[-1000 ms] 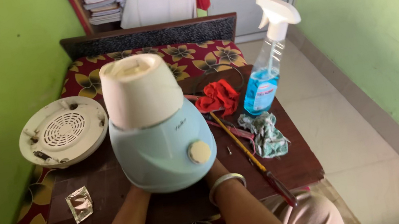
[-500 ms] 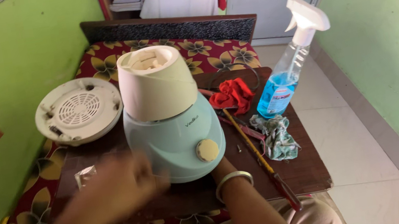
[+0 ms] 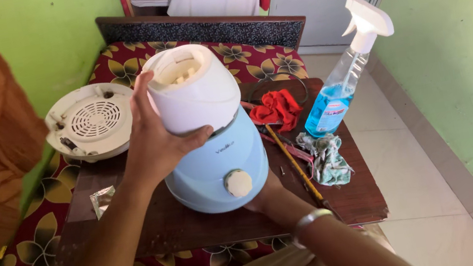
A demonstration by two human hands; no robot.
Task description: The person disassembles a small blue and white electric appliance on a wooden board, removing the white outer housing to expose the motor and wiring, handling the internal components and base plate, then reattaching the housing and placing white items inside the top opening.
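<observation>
A: Mixer base (image 3: 215, 155), pale blue below and cream on top, stands upright on the dark board (image 3: 361, 202) over the flowered bedcover (image 3: 35, 260), near the middle of the scene. How would it handle, do you think?

B: Heavy, I'd judge, since a motor sits inside; the shell looks like stiff, smooth plastic, so a bit slippery. The left hand (image 3: 153, 146) is wrapped on the cream upper part from the left, fingers spread and pressed against it. The right hand (image 3: 265, 195) sits low at the near right of the blue body, just beside the round knob (image 3: 238, 183); whether its fingers curl underneath, I cannot tell.

A: Where's the best hold?

B: Probably low on the blue body with both palms, not the knob. To the right lie a red cloth (image 3: 275, 108), a spray bottle (image 3: 337, 91), a crumpled rag (image 3: 326, 160) and a long stick-like tool (image 3: 295, 165); far left, a round vented plate (image 3: 92, 121).
</observation>
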